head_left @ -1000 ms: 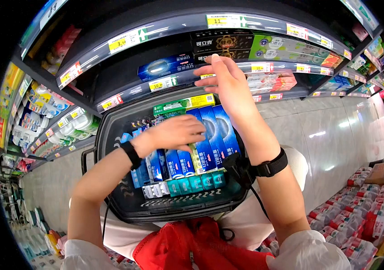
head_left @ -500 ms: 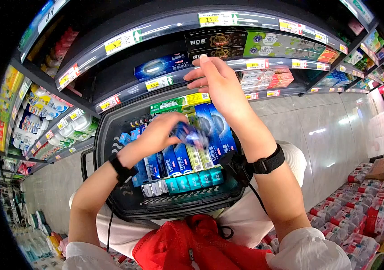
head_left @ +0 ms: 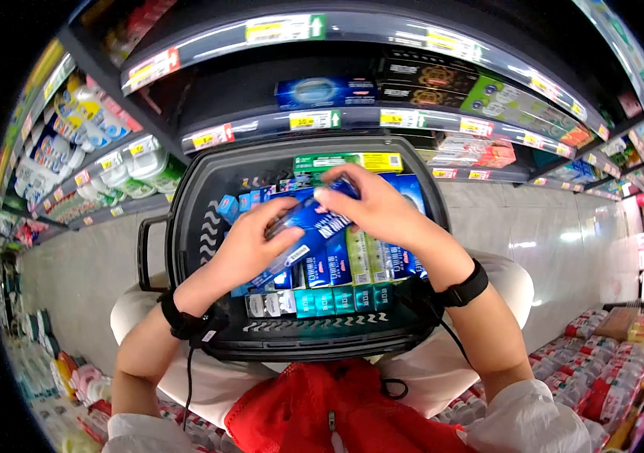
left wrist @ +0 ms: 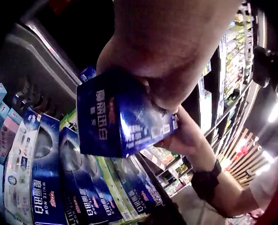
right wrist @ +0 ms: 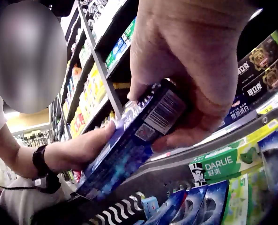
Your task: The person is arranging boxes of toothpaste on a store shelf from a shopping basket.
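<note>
Over the basket, both hands hold a dark blue toothpaste box, tilted, with white lettering on its face. My left hand grips its near left end. At the far right end, my right hand has its thumb on the face and fingers behind. A barcode shows on the box's side in the right wrist view. Below stands a black basket packed with upright blue toothpaste boxes, lime-green boxes and a row of small teal boxes. A green Darlie box lies along the basket's far side.
Just beyond the basket is a dark shelf with a price-tag rail. It carries a blue box, black boxes and green boxes. Wrapped bottle packs stand on the floor at right.
My left hand has lifted a blue box from among those in the basket. My right hand has come down from near the shelf onto that box. The head view has shifted.
</note>
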The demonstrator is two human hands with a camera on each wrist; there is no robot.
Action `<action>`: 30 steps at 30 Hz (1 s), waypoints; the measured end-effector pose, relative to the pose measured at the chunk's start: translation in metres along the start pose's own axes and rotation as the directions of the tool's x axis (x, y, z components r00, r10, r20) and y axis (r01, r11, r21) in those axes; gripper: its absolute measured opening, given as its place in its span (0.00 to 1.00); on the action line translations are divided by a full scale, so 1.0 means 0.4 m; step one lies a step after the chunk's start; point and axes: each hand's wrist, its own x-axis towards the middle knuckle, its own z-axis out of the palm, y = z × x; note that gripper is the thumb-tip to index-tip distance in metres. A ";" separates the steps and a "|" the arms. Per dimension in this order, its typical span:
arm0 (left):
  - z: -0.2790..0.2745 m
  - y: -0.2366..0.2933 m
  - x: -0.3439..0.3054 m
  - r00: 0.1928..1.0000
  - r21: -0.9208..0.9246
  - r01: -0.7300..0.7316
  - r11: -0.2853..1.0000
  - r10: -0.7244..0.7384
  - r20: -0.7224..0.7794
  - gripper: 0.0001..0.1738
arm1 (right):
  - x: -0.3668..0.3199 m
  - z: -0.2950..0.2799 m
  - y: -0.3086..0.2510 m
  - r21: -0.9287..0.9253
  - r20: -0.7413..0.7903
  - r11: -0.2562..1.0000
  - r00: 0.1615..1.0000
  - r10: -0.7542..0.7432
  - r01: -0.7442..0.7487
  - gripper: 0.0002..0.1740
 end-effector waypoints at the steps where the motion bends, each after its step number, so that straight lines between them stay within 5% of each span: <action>1: -0.010 0.012 -0.005 0.997 0.070 -0.058 0.996 0.061 -0.041 0.24 | 0.007 0.004 0.017 -0.057 0.006 0.998 0.999 -0.038 0.039 0.24; 2: -0.038 0.038 -0.009 0.996 -0.006 0.080 0.997 -0.080 0.049 0.23 | 0.012 0.008 0.023 -0.109 0.010 0.990 0.996 -0.083 0.084 0.22; 4: -0.077 0.035 -0.012 0.994 -0.030 0.058 0.998 -0.055 0.094 0.22 | 0.010 0.016 0.010 0.071 -0.008 0.991 0.994 -0.109 0.109 0.20; 6: -0.125 0.038 -0.009 0.990 -0.082 0.082 0.993 -0.072 0.125 0.21 | 0.006 0.002 -0.030 0.165 -0.076 0.984 0.994 0.080 -0.066 0.22; 8: -0.149 -0.003 -0.008 0.996 -0.071 -0.094 0.993 0.094 0.007 0.22 | 0.006 -0.018 -0.043 0.303 -0.175 0.938 0.958 0.228 -0.168 0.22; 10: -0.178 0.038 -0.017 0.983 -0.266 0.181 0.947 -0.165 0.082 0.23 | 0.012 -0.036 -0.036 0.387 -0.178 0.913 0.961 0.211 -0.129 0.25; 13: -0.175 0.036 -0.018 0.982 -0.346 0.187 0.920 -0.181 0.049 0.22 | 0.010 -0.041 -0.038 0.377 -0.174 0.917 0.962 0.212 -0.134 0.28; 16: -0.158 0.049 -0.026 0.985 -0.363 0.158 0.918 -0.174 -0.013 0.22 | 0.001 -0.055 -0.028 0.463 0.005 0.875 0.988 0.157 -0.142 0.29; 18: -0.154 0.040 -0.030 0.989 -0.546 0.105 0.831 -0.145 -0.031 0.25 | -0.012 -0.065 -0.036 0.565 0.173 0.810 0.983 0.066 -0.154 0.29; 22: -0.141 0.037 -0.029 0.985 -0.602 -0.071 0.795 -0.038 -0.166 0.34 | -0.035 -0.065 -0.044 0.533 0.296 0.843 0.949 -0.108 -0.071 0.37; 28: -0.132 0.044 -0.044 0.977 -0.413 -0.158 0.897 0.081 -0.198 0.40 | -0.034 -0.064 -0.023 0.570 0.303 0.809 0.952 -0.040 -0.148 0.36; 30: -0.129 0.033 -0.045 0.976 -0.351 -0.186 0.918 0.130 -0.177 0.42 | -0.035 -0.067 -0.015 0.643 0.352 0.738 0.935 -0.049 -0.203 0.29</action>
